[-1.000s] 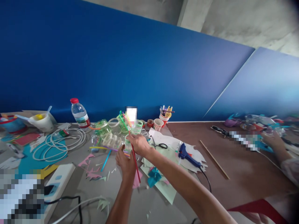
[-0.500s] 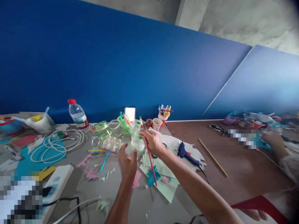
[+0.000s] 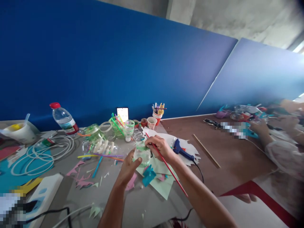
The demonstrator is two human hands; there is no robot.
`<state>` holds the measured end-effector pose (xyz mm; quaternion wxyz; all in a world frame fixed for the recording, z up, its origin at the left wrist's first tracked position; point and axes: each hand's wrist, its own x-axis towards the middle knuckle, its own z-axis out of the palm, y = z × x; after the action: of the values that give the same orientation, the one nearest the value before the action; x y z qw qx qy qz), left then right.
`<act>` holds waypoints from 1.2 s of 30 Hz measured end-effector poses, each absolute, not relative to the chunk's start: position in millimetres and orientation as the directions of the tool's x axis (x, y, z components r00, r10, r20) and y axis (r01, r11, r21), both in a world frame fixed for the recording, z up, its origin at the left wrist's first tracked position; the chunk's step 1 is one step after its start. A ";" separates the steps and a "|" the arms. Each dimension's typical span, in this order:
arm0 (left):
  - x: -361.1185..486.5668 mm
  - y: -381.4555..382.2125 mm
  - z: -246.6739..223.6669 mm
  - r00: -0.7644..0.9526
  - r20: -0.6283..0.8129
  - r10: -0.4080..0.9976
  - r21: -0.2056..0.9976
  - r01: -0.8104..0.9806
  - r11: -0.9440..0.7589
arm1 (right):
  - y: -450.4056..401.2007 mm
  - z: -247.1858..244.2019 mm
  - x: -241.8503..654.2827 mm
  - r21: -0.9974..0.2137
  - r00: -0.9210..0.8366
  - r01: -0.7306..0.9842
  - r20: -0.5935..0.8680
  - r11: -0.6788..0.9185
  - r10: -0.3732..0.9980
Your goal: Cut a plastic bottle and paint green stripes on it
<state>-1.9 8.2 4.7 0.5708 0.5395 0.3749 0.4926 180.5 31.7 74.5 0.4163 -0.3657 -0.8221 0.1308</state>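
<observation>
My left hand (image 3: 130,167) is wrapped around a clear plastic cup (image 3: 142,153) with pale green patches on its wall. The thumb lies across the cup's front. In my right hand (image 3: 160,147) is a paintbrush (image 3: 169,169) with a long red handle, pinched near its bristle end, which is at the cup's upper side. I cannot tell whether the bristles touch the cup. Below the cup lie pale green paper sheets (image 3: 163,188) and a teal paper flower (image 3: 149,175).
A blue glue gun (image 3: 181,150) lies right on white paper. Behind stand a paper cup (image 3: 151,123), a cup of tools (image 3: 157,117), a phone (image 3: 123,114) and clear containers (image 3: 108,129). Left are a water bottle (image 3: 64,118), coiled white cable (image 3: 68,145) and power strip (image 3: 45,198). A co-worker's hand (image 3: 261,128) is far right.
My left hand has closed around the clear cup, which has come slightly nearer. The paintbrush has swung so its handle end points further right. The view has turned a little to the right.
</observation>
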 end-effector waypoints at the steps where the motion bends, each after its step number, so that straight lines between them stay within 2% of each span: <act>1: -2.7 8.4 4.7 0.246 0.092 0.965 0.985 -0.166 -0.052 | 31.8 73.4 181.5 -0.527 -0.391 0.473 0.593 0.706 0.704; 8: -5.7 7.1 -0.8 0.467 0.037 0.884 0.955 -0.276 0.106 | 30.3 75.0 181.6 -0.566 -0.448 0.364 0.590 0.740 0.672; 11: -4.7 6.9 -2.0 0.453 -0.001 0.892 0.945 -0.291 0.148 | 28.4 77.0 184.8 -0.622 -0.445 0.329 0.562 0.711 0.697; 13: -3.8 8.5 -4.0 0.410 -0.003 0.912 0.930 -0.334 0.153 | 27.6 76.4 189.6 -0.717 -0.374 0.267 0.539 0.644 0.755; 15: -2.8 11.4 -7.5 0.324 0.003 0.946 0.913 -0.388 0.130 | 27.7 73.3 194.6 -0.834 -0.245 0.079 0.515 0.546 0.822; 17: -1.9 15.0 -11.7 0.212 -0.003 0.977 0.898 -0.429 0.096 | 28.9 67.4 197.4 -0.874 -0.116 -0.207 0.467 0.439 0.877; 20: -1.5 19.0 -16.8 0.091 -0.032 0.995 0.884 -0.462 0.071 | 31.3 54.5 194.5 -0.819 -0.047 -0.500 0.352 0.283 0.935; 23: -2.0 19.5 -19.1 0.046 -0.054 0.998 0.890 -0.451 0.069 | 32.6 40.5 186.2 -0.754 -0.059 -0.634 0.268 0.171 0.962; 26: -2.3 18.4 -20.1 0.037 -0.068 0.997 0.900 -0.428 0.077 | 32.4 30.4 179.8 -0.719 -0.065 -0.684 0.224 0.120 0.972; 36: -0.9 20.6 -21.6 -0.053 -0.085 0.995 0.951 -0.303 0.065 | 38.4 21.7 187.0 -0.760 -0.062 -0.649 0.066 0.010 0.996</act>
<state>-0.9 20.6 -21.6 0.5723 0.3821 0.4526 0.5671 187.0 38.4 21.7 0.6315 -0.2654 -0.3263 0.6514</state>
